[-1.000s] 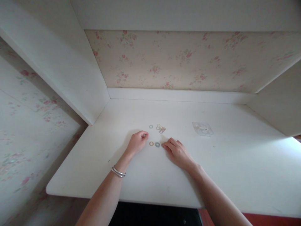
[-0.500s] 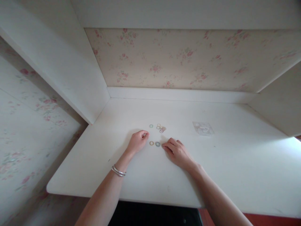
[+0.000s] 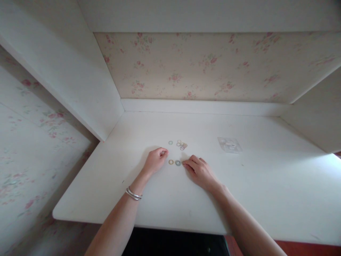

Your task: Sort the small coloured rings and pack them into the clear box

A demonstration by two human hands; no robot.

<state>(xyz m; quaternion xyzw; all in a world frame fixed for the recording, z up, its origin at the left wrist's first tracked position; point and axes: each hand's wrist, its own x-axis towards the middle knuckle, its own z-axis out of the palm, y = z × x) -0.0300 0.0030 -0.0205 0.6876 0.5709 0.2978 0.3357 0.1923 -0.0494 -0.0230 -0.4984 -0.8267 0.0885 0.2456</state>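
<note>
On the white desk, my left hand is closed, thumb and index finger pinched together; whatever may be between them is hidden. My right hand rests to the right, its fingers bent and pressed together, fingertips down at the desk. Between the hands lie a yellowish ring and a thicker grey-blue ring, side by side. The right fingertips are right beside the grey-blue ring. Farther back are a pale green ring and a loose pile of several thin, pinkish and yellowish rings.
A clear, flat plastic packet or box lies to the right on the desk. A low white ledge runs along the back, below floral wallpaper. A white panel stands at the left.
The whole view has shifted very slightly. Both hands and the rings keep their places on the desk.
</note>
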